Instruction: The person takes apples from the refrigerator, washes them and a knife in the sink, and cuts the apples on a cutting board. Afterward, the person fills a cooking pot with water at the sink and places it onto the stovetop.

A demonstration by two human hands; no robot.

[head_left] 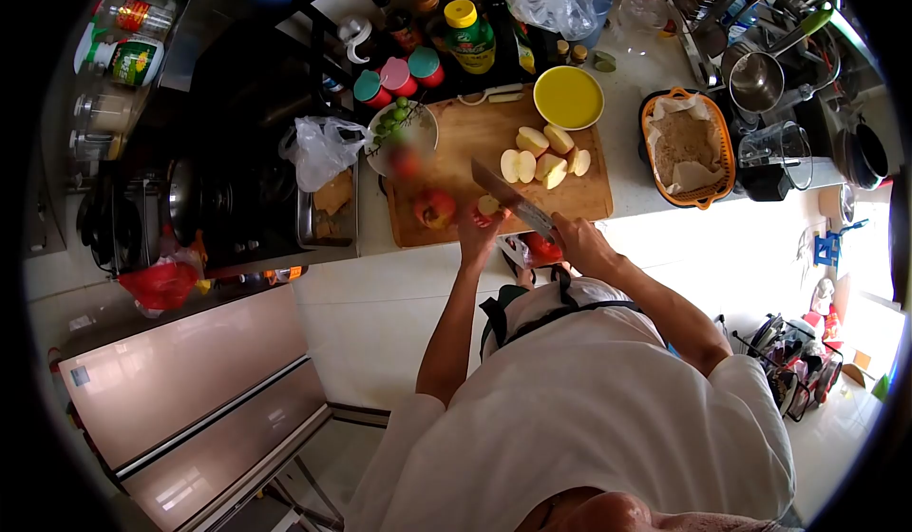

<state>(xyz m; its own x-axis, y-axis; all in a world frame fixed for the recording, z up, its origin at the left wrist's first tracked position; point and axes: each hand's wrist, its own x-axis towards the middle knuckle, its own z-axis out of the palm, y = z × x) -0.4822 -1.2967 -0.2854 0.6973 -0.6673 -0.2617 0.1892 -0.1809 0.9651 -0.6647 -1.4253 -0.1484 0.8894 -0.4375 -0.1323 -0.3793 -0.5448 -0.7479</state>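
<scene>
My left hand (pixel 476 237) grips a piece of red-skinned apple (pixel 488 206), pale flesh showing, near the front of the wooden cutting board (pixel 458 140). In my right hand (pixel 581 246) is the handle of a knife (pixel 511 198). Its broad blade slants up and left across the board, close beside that piece; whether they touch I cannot tell. A red and yellow apple (pixel 434 209) lies left of my left hand. Several cut apple pieces (pixel 549 171) sit at the board's right. Behind them is a round yellow dish (pixel 568 98).
A bowl (pixel 429 137) with green fruit and a blurred red item stands at the board's left edge. Near it hangs a plastic bag (pixel 325 152). Jars and a yellow-capped bottle (pixel 470 40) line the back. Rightward are a paper-lined orange basket (pixel 725 147) and a pot (pixel 757 82).
</scene>
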